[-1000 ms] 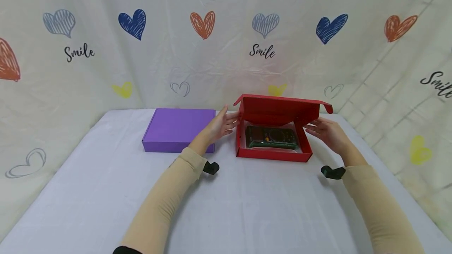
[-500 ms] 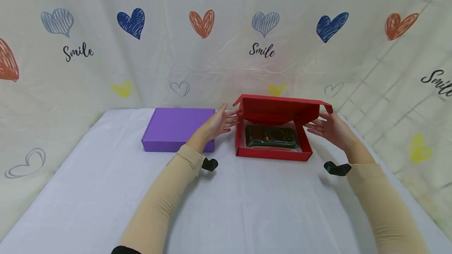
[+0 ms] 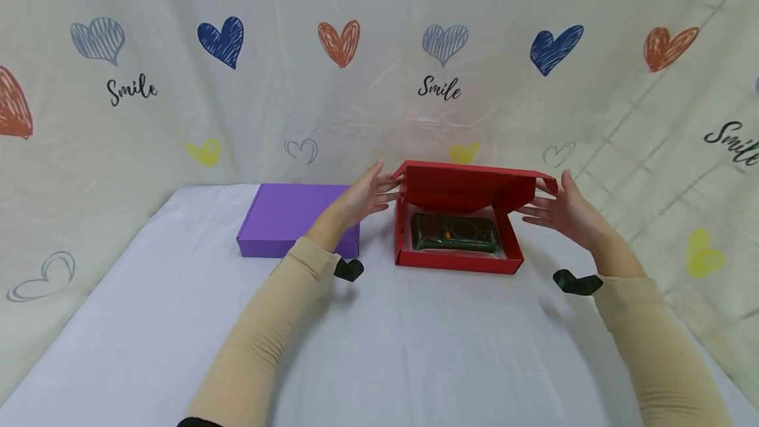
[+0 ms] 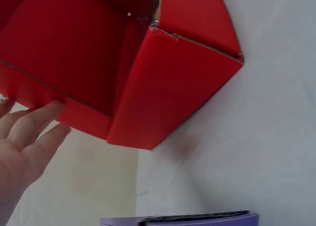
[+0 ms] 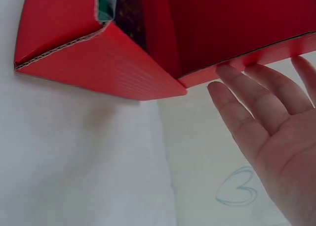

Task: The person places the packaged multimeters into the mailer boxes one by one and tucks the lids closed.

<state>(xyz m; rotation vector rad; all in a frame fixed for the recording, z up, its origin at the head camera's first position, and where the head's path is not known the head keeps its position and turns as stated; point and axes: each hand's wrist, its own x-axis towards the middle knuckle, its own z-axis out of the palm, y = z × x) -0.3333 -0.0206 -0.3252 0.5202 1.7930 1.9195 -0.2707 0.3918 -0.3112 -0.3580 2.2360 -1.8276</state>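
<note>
A red cardboard box (image 3: 456,260) stands on the table with its lid (image 3: 468,184) raised and tilted over the back. Inside lies a dark multimeter (image 3: 459,232) in clear plastic wrapping. My left hand (image 3: 366,196) is at the lid's left side, its fingers extended; in the left wrist view the fingertips (image 4: 52,110) touch or nearly touch the lid's side flap. On the other side, my right hand (image 3: 572,213) has fingers spread and extended. In the right wrist view its fingertips (image 5: 227,72) meet the lid's right side flap (image 5: 247,60).
A closed purple box (image 3: 296,216) sits left of the red one, partly behind my left forearm. White cloth (image 3: 415,341) covers the table. Behind it hangs a pale sheet (image 3: 379,111) printed with hearts and "Smile".
My right hand has shifted right and upward along the lid's side. My left hand has risen slightly toward the lid's upper edge. The boxes have stayed in place.
</note>
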